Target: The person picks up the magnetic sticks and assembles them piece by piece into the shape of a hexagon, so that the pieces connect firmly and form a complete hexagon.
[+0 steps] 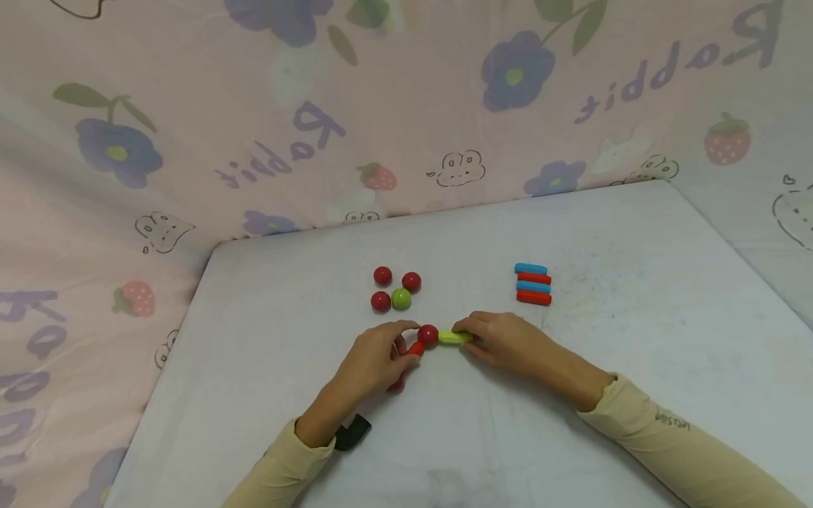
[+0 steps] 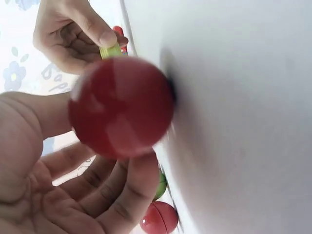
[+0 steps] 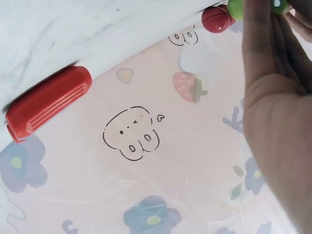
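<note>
Head view, A: Holding what?

B: Pinching the yellow stick (image 1: pixel 452 338) with the right hand (image 1: pixel 506 340); curling the left hand (image 1: pixel 373 358) round the red stick (image 1: pixel 416 348).

A: Lying which way?

B: For yellow, running crosswise to the red ball (image 1: pixel 428 335) between both hands, nearer the left; for red, slanting bodyward.

The balls (image 1: pixel 428 335) are red (one ball (image 1: pixel 401 299) is green), the sticks (image 1: pixel 454 338) red, blue or lime, the cloth (image 1: pixel 406 106) flowered pink.
</note>
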{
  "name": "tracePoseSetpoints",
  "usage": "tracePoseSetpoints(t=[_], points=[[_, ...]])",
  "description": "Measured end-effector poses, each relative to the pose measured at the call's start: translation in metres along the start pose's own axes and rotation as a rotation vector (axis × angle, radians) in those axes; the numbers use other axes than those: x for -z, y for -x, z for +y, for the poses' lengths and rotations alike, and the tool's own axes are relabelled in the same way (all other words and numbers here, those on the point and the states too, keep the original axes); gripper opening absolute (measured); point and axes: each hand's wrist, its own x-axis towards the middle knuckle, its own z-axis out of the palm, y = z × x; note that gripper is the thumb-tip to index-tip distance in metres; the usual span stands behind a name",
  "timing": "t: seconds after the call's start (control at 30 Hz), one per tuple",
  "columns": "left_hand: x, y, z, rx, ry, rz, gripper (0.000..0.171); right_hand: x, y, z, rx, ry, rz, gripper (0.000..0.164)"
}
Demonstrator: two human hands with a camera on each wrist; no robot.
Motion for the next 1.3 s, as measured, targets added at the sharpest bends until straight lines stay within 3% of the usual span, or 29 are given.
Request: tracePoseSetpoints(t=[0.2,0.47,0.73,1.03,1.3], points=[[-0.002,-0.001,0.002,0.022,0.058,-0.06,0.058,-0.003,0.001,-0.003,0.069,-0.025,-0.024,0.032],[-0.003,-0.003,0.001,0.014,0.004,-0.098,0.04,-0.006,0.001,-0.005,0.075,-0.013,-0.018,0.032],[-0.003,0.001,0.001,-0.1,-0.061,-0.071,0.039,-0.002,-0.002,-0.002,0.049,-0.013,-0.011,0.028],[-0.003,0.001,0.002,-0.036,-0.04,-0.004,0.037,0.005,-0.003,-0.007,0.117,-0.042,-0.055,0.028],[-0.003,0.002,0.0,-0.078,-0.07,0.048,0.032,0.006,-0.012,-0.003,0.144,-0.077,-0.074,0.027]])
